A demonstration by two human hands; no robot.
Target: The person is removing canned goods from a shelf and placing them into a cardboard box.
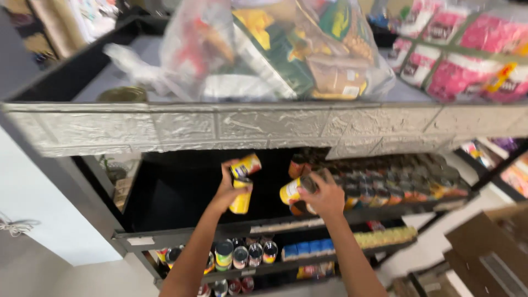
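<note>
My left hand [226, 190] grips two yellow cans [243, 181], one stacked above the other, over the dark bare part of a shelf [181, 192]. My right hand [324, 195] holds another yellow can [291, 191] on its side, next to a row of several red and yellow cans [396, 184] that fills the right half of the same shelf. Both arms reach up from the bottom of the view.
A silver foil-covered ledge [247, 126] runs across above the shelf, with a clear plastic bag of packages [275, 49] and pink packs [467, 49] on top. Lower shelves hold upright cans [242, 256] and blue and yellow boxes [352, 242]. Cardboard boxes [489, 247] stand at right.
</note>
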